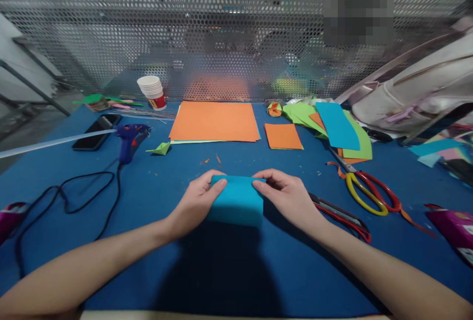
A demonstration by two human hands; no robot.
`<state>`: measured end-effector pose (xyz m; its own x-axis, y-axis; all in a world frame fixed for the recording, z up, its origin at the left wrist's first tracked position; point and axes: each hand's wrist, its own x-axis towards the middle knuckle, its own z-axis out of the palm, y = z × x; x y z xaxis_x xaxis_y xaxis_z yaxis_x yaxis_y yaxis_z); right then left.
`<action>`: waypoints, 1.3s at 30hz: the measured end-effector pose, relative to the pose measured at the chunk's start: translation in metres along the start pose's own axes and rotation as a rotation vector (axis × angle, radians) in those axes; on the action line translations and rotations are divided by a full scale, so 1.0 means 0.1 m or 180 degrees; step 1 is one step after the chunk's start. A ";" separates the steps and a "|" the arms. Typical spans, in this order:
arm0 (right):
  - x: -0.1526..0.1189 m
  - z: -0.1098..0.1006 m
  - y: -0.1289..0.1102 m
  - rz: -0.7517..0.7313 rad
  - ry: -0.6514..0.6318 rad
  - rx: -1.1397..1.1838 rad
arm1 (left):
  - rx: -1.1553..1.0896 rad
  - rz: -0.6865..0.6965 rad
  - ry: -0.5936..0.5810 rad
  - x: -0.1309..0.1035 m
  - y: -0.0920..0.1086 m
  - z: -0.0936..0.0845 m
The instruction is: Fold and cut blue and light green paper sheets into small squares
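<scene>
Two thumb-and-finger pinches — left hand point(195, 201), right hand point(291, 199) — grip the blue paper point(237, 206) by its far edge, in the near middle. I judge it unfinished; the green piece point(161, 149) at left looks folded, the far orange sheets point(216, 122) unworked.

Looks like a craft workshop: blue worktop point(148, 199) carrying a corded glue gun point(128, 137), scissors point(350, 179), a cutter point(342, 214), stacked coloured paper point(214, 120) and small orange scraps point(218, 158), with a perforated metal screen point(221, 39) standing along its far edge.

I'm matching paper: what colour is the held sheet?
The paper sheet is bright blue, clearest in head view.
</scene>
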<state>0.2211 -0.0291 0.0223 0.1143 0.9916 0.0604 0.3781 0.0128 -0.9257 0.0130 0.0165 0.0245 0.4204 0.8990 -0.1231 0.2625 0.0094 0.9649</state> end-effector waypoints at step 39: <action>0.12 -0.04 0.07 0.0207 -0.0175 -0.0001 | 0.0167 -0.0659 -0.0448 0.19 0.18 -0.12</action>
<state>0.2294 -0.0176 0.0178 0.0880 0.9959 -0.0204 0.3717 -0.0518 -0.9269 0.0147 0.0388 0.0420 0.4689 0.8103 -0.3515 0.3986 0.1610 0.9029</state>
